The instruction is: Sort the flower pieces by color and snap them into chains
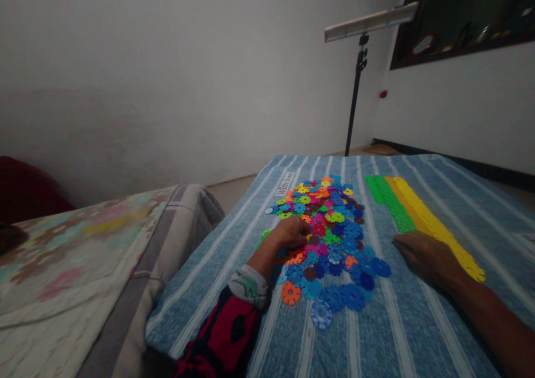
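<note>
We seem mid-sorting: left hand (290,232) among mixed snowflake discs (335,253), right hand (427,253) at green row (390,204), grips unclear; next needs matching colour.

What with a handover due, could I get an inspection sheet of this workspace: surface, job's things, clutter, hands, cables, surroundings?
Surface: blue striped cloth.
Job's things: mixed pile of coloured discs; to its right, green row, orange row, yellow row.
Clutter: pale blue disc at the pile's near edge.
Hands: left hand at the pile, right hand by the green row's near end; grips unclear.
Cables: nothing seen.
Surroundings: stand with long bar, pale wall.
</note>
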`<action>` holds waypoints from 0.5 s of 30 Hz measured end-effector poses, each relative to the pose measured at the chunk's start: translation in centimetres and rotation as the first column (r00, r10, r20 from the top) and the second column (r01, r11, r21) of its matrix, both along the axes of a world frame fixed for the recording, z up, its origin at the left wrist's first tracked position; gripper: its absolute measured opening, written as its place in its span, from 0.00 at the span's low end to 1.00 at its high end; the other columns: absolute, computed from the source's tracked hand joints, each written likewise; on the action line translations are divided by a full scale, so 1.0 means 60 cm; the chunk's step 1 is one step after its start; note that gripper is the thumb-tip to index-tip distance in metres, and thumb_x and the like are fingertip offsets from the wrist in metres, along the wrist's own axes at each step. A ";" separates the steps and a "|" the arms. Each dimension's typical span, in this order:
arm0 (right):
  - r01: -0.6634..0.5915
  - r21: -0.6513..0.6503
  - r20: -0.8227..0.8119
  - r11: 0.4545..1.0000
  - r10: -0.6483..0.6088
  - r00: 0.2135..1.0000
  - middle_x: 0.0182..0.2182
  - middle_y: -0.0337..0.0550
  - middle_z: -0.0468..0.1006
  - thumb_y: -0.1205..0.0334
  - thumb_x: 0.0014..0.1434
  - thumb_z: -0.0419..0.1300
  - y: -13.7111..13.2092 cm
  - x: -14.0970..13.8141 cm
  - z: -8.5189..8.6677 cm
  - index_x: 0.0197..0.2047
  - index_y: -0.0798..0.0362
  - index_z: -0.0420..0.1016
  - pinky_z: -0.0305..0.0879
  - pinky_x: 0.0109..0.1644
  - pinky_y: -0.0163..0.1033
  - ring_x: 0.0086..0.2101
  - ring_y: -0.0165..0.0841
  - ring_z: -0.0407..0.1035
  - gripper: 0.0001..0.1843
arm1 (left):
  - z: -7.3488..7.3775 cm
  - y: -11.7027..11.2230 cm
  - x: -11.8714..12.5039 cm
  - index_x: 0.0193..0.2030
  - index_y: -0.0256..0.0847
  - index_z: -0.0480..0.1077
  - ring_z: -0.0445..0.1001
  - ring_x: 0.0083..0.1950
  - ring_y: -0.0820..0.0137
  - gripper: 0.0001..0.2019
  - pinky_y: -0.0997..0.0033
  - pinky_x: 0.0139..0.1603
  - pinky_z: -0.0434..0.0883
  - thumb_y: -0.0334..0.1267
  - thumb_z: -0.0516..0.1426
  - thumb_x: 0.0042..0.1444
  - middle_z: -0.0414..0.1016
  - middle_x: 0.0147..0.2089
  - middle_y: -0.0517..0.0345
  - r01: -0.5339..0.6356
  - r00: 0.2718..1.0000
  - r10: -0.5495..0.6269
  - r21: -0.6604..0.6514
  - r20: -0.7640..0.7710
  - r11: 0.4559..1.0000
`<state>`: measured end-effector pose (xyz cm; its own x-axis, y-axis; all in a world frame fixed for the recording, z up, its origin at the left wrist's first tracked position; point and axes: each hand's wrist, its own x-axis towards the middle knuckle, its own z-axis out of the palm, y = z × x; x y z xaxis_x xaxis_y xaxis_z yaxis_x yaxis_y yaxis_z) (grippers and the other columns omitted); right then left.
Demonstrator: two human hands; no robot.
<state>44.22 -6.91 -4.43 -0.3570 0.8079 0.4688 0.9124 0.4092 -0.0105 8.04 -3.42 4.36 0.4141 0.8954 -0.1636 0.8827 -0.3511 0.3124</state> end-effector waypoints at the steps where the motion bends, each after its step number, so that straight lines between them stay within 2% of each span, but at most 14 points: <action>1: -0.007 0.001 -0.007 1.000 0.007 1.000 0.30 0.45 0.80 0.57 0.67 0.47 0.000 0.000 0.000 0.34 0.49 0.80 0.62 0.32 0.38 0.31 0.36 0.73 0.20 | -0.002 0.001 0.000 0.21 0.41 0.71 0.62 0.25 0.74 0.04 0.73 0.27 0.53 0.28 0.61 0.41 0.61 0.18 0.67 -0.002 1.000 0.002 -0.002 0.011 1.000; 5: -0.033 0.018 -0.050 0.999 0.034 0.998 0.31 0.45 0.81 0.57 0.66 0.48 0.000 0.002 -0.002 0.35 0.48 0.81 0.64 0.33 0.38 0.32 0.36 0.74 0.19 | -0.009 0.005 0.001 0.21 0.40 0.71 0.63 0.26 0.73 0.04 0.73 0.28 0.55 0.29 0.62 0.41 0.63 0.19 0.67 -0.041 0.999 0.041 -0.003 0.027 0.999; 9: -0.010 0.025 -0.040 1.000 0.011 0.999 0.32 0.45 0.82 0.57 0.66 0.48 0.002 0.003 -0.005 0.37 0.48 0.81 0.64 0.33 0.38 0.33 0.37 0.74 0.19 | -0.016 0.009 0.001 0.24 0.40 0.72 0.64 0.27 0.74 0.02 0.74 0.29 0.56 0.31 0.61 0.42 0.65 0.21 0.66 -0.080 0.994 0.079 0.008 0.070 0.997; 11: 0.000 0.027 -0.024 1.000 0.000 1.000 0.32 0.45 0.82 0.57 0.66 0.49 0.002 0.003 -0.005 0.36 0.48 0.81 0.64 0.33 0.38 0.32 0.37 0.74 0.19 | -0.020 0.012 -0.002 0.25 0.39 0.73 0.65 0.27 0.74 0.01 0.74 0.28 0.57 0.31 0.60 0.42 0.67 0.22 0.65 -0.104 0.988 0.103 0.001 0.114 0.995; 15: -0.013 0.057 -0.028 0.998 0.015 0.999 0.31 0.45 0.82 0.58 0.66 0.49 0.002 -0.002 -0.001 0.35 0.49 0.81 0.64 0.33 0.37 0.31 0.36 0.74 0.19 | -0.027 0.020 -0.006 0.27 0.37 0.74 0.66 0.28 0.74 0.06 0.75 0.29 0.60 0.31 0.55 0.46 0.70 0.24 0.63 -0.155 0.959 0.147 0.014 0.241 0.988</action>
<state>44.11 -6.78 -4.51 -0.3540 0.7748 0.5238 0.9061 0.4228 -0.0131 7.66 -2.21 2.76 0.2968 0.9538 -0.0466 0.8274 -0.2325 0.5112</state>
